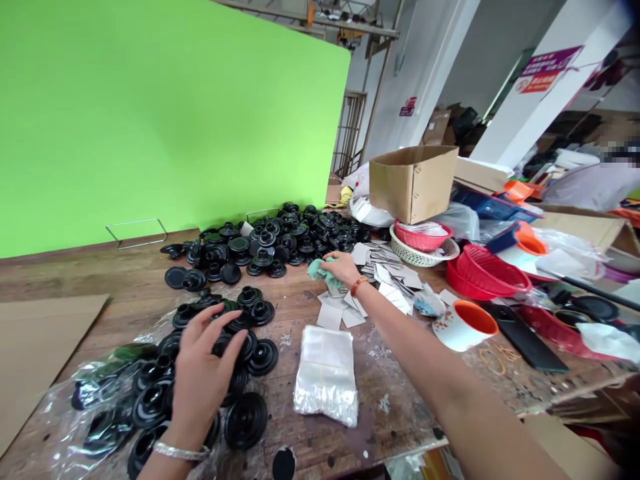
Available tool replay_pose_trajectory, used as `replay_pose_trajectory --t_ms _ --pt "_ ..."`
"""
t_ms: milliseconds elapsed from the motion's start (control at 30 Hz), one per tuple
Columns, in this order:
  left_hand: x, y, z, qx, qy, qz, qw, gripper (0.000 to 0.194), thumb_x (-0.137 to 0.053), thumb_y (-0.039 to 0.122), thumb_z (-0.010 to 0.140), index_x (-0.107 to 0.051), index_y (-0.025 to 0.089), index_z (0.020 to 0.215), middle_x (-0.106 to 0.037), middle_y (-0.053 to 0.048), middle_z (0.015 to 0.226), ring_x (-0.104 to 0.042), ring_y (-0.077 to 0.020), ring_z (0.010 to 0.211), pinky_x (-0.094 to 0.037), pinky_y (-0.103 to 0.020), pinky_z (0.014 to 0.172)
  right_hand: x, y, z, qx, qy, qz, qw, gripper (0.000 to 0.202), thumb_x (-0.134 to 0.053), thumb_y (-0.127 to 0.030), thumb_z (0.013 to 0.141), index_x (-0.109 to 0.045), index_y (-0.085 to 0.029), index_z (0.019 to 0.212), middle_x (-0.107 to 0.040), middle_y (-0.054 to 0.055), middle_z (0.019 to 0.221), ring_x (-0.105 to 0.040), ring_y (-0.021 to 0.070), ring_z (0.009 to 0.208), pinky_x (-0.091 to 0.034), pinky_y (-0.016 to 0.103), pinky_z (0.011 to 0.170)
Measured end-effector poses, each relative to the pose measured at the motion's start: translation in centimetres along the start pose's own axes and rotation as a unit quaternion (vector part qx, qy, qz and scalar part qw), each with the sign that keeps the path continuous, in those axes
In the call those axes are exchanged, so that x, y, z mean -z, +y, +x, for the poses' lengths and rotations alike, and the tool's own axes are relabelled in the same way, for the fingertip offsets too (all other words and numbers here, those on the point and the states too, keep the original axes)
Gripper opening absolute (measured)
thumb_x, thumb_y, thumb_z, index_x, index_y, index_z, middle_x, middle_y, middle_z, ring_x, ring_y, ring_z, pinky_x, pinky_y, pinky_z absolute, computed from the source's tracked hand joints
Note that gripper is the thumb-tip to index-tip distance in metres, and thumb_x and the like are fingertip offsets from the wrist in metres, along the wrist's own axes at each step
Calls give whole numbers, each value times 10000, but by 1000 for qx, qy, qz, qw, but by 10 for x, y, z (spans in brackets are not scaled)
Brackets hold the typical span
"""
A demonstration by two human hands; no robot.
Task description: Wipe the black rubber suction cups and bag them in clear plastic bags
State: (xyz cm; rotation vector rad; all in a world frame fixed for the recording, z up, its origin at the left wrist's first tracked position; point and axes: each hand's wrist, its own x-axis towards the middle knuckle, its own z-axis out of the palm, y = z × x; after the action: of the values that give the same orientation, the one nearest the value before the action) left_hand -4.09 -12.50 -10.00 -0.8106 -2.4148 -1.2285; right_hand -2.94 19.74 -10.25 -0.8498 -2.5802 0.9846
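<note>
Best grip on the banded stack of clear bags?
Pinch the stack of clear bags across its long sides near the band, coming from above. It lies flat on the table, and the band crosses its middle; the near end looks looser, likelier to slip.

L hand (pixel 203 370), w/ a silvery bracelet (pixel 181 453) on the wrist, hovers w/ fingers spread over a cluster of round blk parts (pixel 246 420) on & beside clear plastic (pixel 75 427), while R hand (pixel 344 268), orange bracelet (pixel 359 286) on wrist, holds a pale green cloth (pixel 323 272) near the bigger blk pile (pixel 295 233) & loose white/grey cards (pixel 395 293). Banded stack of clear bags (pixel 326 375) lies on the wood table (pixel 280 300) btwn the arms; R of it, white mug-like cup w/ orange inside (pixel 464 325), blk phone-like slab (pixel 525 337), red baskets (pixel 487 272).
</note>
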Motion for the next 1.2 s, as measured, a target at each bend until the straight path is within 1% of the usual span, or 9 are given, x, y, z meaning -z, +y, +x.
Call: replay_pose_trajectory --t_ms 100,233,333,467,600,800,1000,1067,1200 --pt "-18 20 -4 155 -100 -261 947 423 -668 413 771 -615 227 1148 -605 -94 1210 -613 -251 1070 -475 -435 963 1 -29 -39 84 -58 81 992 350 -606 -297 798 -661 -152 1112 -719 52 962 -675 160 810 -529 243 698" --pt "-29 36 -6 334 -190 -521 762 399 -622 474 822 -634 173 1084 -703 -99 1027 -673 -186 850 -538 -341 799 0 -58 -103 291 -181 198 918 312 -644 -248 765 -698 -203 1069 -704 44 1081 -651 200 973 -503 331 884" --pt "-26 41 -12 348 -213 -550 729 329 -688 412 789 -694 154 992 -730 -70 883 -650 -154 725 -535 -285 702 -2 -63 -129 293 -197 268 896 211 -591 -309 834 -732 -201 948 -714 63 1035 -641 223 983 -482 370 916" --pt "-19 49 -25 288 -208 -521 776 298 -705 318 783 -730 186 1049 -729 -65 1023 -635 -214 974 -490 -329 892 -18 -61 -140 121 -51 356 925 269 -552 -401 866 -704 -184 913 -701 74 943 -635 211 865 -500 350 823" --pt "-17 53 -35 231 -151 -458 845 277 -684 285 797 -739 217 1060 -719 -44 1103 -586 -236 1104 -406 -328 1003 -45 -65 -167 111 -114 408 899 309 -582 -473 850 -664 -196 959 -671 52 953 -608 187 907 -482 316 867" --pt "-15 47 -31 299 -113 -500 805 307 -690 379 775 -742 185 1009 -746 -53 1014 -634 -227 990 -473 -329 910 -65 -73 -189 -83 -182 466 862 520 -515 -695 783 -582 -181 824 -578 0 606 -491 106 444 -411 213 404" --pt "20 -2 14 288 84 -213 930 448 -651 455 762 -673 217 1141 -731 -47 1053 -649 -215 963 -500 -338 870 -45 -53 -135 51 -125 207 969 561 -454 -630 847 -495 -175 521 -457 -17 463 -455 97 452 -331 195 412" --pt "32 -29 26 246 58 -85 964 513 -581 489 787 -624 206 1213 -746 -63 980 -676 -234 896 -527 -357 797 -32 -39 -101 49 -43 69 996 493 -527 -516 849 -523 -164 504 -483 -10 479 -495 113 497 -360 208 454" --pt "36 -63 35 238 10 21 971 333 -626 436 730 -750 201 930 -753 -91 790 -678 -330 819 -501 -467 783 -10 -11 -29 5 43 -27 999 253 -577 -345 872 -657 -126 772 -649 57 793 -613 190 790 -485 289 685"
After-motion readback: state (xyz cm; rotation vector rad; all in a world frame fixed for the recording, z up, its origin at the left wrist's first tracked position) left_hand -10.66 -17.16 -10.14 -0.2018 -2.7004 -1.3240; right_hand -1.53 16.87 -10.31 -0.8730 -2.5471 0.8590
